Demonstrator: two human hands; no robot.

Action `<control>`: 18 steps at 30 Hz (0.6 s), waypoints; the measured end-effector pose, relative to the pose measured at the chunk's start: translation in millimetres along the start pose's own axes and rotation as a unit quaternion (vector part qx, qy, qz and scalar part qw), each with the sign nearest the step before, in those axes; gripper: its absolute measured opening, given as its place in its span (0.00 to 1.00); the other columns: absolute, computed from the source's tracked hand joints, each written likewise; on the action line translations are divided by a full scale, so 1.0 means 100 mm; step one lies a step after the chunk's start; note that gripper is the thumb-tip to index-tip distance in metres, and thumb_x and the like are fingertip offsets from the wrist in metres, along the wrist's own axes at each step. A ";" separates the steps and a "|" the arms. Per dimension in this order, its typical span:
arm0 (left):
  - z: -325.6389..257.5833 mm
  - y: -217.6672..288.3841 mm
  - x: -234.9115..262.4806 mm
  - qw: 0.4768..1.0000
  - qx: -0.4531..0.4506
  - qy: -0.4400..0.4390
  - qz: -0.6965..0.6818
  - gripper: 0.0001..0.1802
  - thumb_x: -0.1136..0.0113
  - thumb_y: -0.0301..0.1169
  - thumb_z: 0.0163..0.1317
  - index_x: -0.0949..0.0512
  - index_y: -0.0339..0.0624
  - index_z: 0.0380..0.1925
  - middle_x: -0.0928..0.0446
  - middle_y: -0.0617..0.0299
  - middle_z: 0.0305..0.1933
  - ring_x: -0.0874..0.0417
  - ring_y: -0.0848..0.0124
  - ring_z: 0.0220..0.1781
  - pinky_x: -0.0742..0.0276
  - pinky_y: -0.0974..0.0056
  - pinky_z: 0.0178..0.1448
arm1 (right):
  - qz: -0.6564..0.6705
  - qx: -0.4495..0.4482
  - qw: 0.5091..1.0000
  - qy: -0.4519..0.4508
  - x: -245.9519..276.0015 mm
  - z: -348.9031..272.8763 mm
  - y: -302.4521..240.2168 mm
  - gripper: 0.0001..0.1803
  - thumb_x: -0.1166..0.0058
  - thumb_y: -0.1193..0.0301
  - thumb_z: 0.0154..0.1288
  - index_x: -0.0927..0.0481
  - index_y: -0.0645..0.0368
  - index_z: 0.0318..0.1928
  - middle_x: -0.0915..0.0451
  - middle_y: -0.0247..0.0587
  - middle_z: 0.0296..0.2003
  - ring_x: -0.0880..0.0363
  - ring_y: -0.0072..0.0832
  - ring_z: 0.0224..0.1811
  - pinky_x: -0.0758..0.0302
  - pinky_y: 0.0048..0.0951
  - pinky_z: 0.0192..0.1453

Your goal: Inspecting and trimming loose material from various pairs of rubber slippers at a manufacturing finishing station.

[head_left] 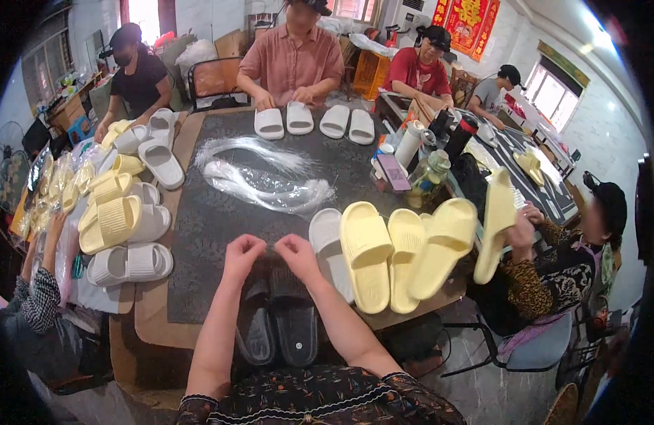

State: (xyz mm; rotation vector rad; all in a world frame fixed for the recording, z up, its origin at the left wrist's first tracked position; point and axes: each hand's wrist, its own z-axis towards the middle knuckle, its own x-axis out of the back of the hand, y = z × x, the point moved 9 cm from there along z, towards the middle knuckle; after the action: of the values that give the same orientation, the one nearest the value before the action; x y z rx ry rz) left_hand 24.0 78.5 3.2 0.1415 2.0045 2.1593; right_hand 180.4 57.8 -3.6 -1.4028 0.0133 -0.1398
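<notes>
A pair of black slide slippers (296, 331) lies at the near table edge, with my forearms on either side. My left hand (245, 258) is above the left slipper, fingers curled and pinched together. Facing it across a small gap, my right hand (297, 256) is pinched in the same way over the right slipper. Anything thin between the fingertips is too small to make out. Beyond my hands lie two bundles of clear thin plastic strands (260, 190). Just right of my right hand are a grey slipper (330, 241) and several yellow slippers (366, 262).
Yellow and grey slippers (111, 223) are heaped along the left side. Two white pairs (299, 119) stand at the far edge before a person in pink. Bottles, a glass jar (430, 176) and a phone (394, 172) crowd the right. At right, another person holds a yellow slipper (495, 223).
</notes>
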 end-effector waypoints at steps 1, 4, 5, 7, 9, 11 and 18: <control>0.01 0.04 0.06 0.999 -0.015 0.029 -0.020 0.06 0.37 0.26 0.54 0.21 0.36 0.30 0.21 0.65 0.29 0.23 0.79 0.31 0.28 0.73 0.38 | 0.029 -0.003 0.999 0.031 0.06 0.01 0.01 0.09 0.42 0.69 0.58 0.21 0.63 0.31 0.23 0.29 0.23 0.29 0.14 0.27 0.30 0.20 0.34; 0.02 0.07 0.01 1.000 -0.011 0.018 -0.002 0.05 0.38 0.26 0.55 0.21 0.36 0.29 0.21 0.66 0.28 0.23 0.79 0.31 0.28 0.73 0.39 | 0.008 -0.001 1.000 -0.002 0.04 0.02 -0.01 0.06 0.43 0.70 0.60 0.22 0.60 0.32 0.23 0.28 0.26 0.28 0.13 0.29 0.31 0.19 0.35; 0.01 0.06 -0.01 1.000 -0.002 0.006 0.008 0.05 0.39 0.26 0.56 0.22 0.36 0.29 0.22 0.66 0.28 0.23 0.78 0.32 0.28 0.73 0.40 | -0.002 0.006 1.000 -0.011 0.02 0.01 -0.03 0.06 0.43 0.71 0.60 0.22 0.60 0.32 0.23 0.28 0.26 0.29 0.13 0.29 0.30 0.19 0.35; 0.02 -0.01 -0.07 0.999 0.011 -0.023 0.028 0.05 0.38 0.26 0.56 0.22 0.36 0.29 0.22 0.66 0.29 0.23 0.78 0.33 0.28 0.72 0.40 | 0.014 0.012 0.999 -0.038 -0.06 0.02 0.00 0.06 0.43 0.70 0.60 0.22 0.60 0.32 0.23 0.28 0.26 0.29 0.13 0.30 0.30 0.19 0.36; 0.02 0.01 -0.04 0.999 -0.002 -0.010 0.031 0.05 0.38 0.27 0.56 0.22 0.36 0.30 0.22 0.66 0.29 0.23 0.78 0.33 0.27 0.72 0.40 | 0.009 0.030 1.000 0.000 0.00 0.03 0.00 0.08 0.41 0.69 0.58 0.22 0.62 0.30 0.24 0.27 0.22 0.31 0.13 0.26 0.32 0.19 0.31; 0.01 0.03 0.04 1.000 0.001 0.027 -0.002 0.06 0.37 0.27 0.54 0.21 0.36 0.30 0.21 0.65 0.28 0.22 0.78 0.31 0.27 0.72 0.37 | 0.050 -0.001 0.999 0.014 0.02 0.04 0.10 0.08 0.41 0.69 0.58 0.22 0.61 0.29 0.24 0.27 0.23 0.30 0.13 0.26 0.32 0.19 0.31; -0.02 0.03 -0.06 1.000 0.002 -0.012 0.008 0.05 0.38 0.26 0.56 0.21 0.36 0.30 0.21 0.65 0.28 0.23 0.78 0.31 0.28 0.72 0.38 | 0.049 0.028 0.998 -0.025 -0.07 0.02 0.05 0.08 0.42 0.70 0.59 0.22 0.62 0.29 0.27 0.25 0.21 0.34 0.11 0.25 0.34 0.19 0.30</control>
State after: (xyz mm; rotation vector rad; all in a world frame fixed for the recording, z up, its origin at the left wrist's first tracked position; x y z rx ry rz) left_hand 28.8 75.4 6.7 0.1824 2.0013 2.1535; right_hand 174.5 61.8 -8.9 -1.3469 0.0350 -0.0235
